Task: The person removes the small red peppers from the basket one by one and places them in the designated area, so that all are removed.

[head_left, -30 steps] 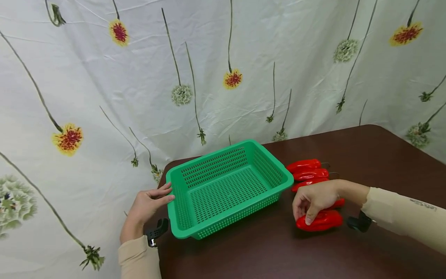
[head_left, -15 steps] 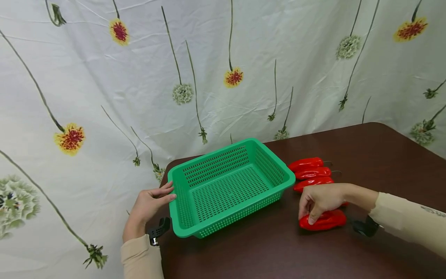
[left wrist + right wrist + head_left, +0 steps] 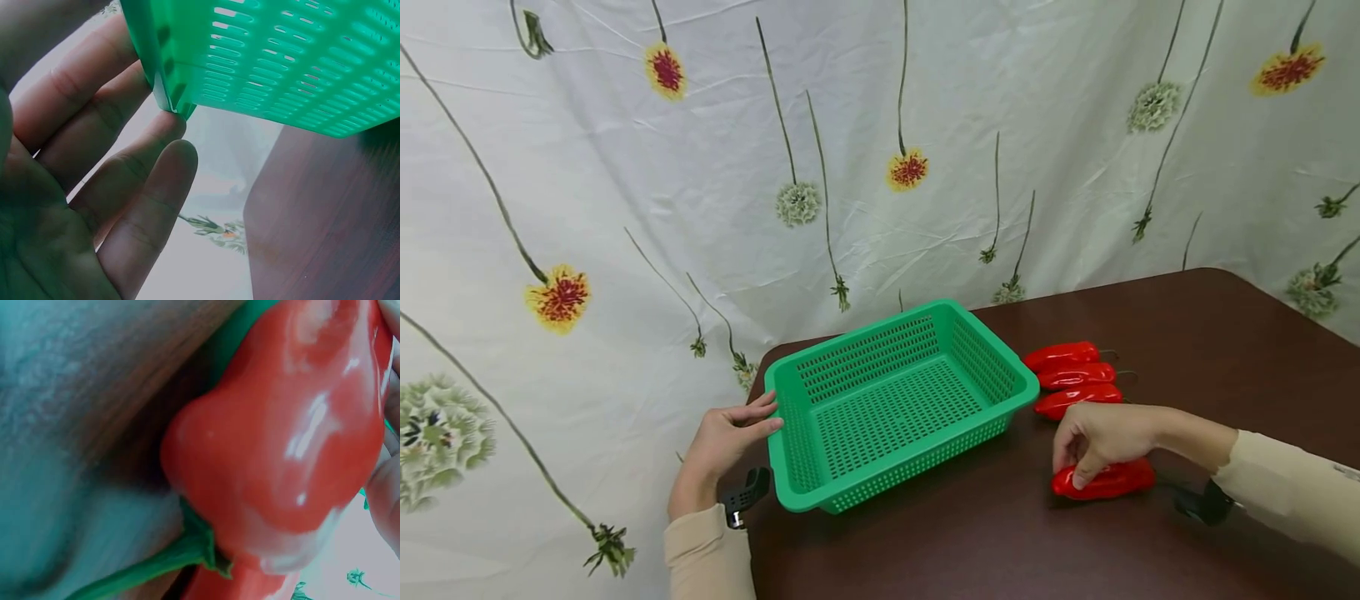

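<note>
In the head view my right hand (image 3: 1101, 442) pinches a shiny red pepper (image 3: 1116, 481) near its left end, low over the tabletop. The right wrist view shows this pepper (image 3: 281, 437) up close, with its green stem (image 3: 169, 556) and part of another red pepper (image 3: 240, 586) below it. My left hand (image 3: 718, 450) touches the left rim of a green perforated basket (image 3: 902, 462) with fairly straight fingers (image 3: 144, 219). No pepper lies inside the basket. Between the basket and my right hand lie more red peppers (image 3: 1077, 375) in a row; my hand and forearm cover the area nearest it.
Everything stands on a dark brown table (image 3: 1210, 333). A white cloth with printed flowers (image 3: 850, 100) hangs behind it and along the left side. A black strap (image 3: 1206, 504) with its mount sits at my right wrist, and another strap (image 3: 745, 496) at my left.
My right hand has shifted slightly to the right with the pepper in its pinch, uncovering more of the row behind. My left hand stays at the basket rim. The head view has shifted a little.
</note>
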A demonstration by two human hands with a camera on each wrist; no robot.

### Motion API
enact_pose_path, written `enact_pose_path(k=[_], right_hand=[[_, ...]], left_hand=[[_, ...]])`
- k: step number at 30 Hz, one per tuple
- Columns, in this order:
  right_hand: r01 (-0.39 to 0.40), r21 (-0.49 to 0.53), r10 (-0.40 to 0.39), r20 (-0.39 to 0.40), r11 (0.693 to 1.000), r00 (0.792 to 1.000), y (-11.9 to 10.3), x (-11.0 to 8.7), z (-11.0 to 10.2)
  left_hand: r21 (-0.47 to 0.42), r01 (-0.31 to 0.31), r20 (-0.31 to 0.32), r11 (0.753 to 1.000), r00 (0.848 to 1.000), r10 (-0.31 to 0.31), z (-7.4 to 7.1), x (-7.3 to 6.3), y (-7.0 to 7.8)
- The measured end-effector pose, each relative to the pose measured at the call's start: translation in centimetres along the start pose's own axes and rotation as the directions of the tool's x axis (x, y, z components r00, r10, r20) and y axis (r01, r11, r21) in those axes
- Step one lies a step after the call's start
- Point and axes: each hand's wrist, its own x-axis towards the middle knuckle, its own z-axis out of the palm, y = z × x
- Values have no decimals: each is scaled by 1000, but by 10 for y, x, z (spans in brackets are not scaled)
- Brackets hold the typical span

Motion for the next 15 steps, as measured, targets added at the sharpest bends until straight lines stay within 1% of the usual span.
enact_pose_path(k=[2, 5, 10, 15], right_hand=[[11, 5, -11, -17, 1000, 1000, 2, -2, 0], [6, 2, -6, -44, 1000, 999, 3, -6, 0], [-19, -34, 16, -101, 999, 995, 3, -10, 2], [-14, -63, 5, -142, 998, 990, 4, -12, 2]], left_hand=[[-2, 0, 0, 1000, 1000, 0, 0, 0, -1], [-4, 2, -2, 1000, 1000, -2, 0, 1, -1], [-7, 4, 2, 1000, 1000, -4, -1, 1, -2], [-4, 5, 3, 1000, 1000, -5, -1, 1, -3]])
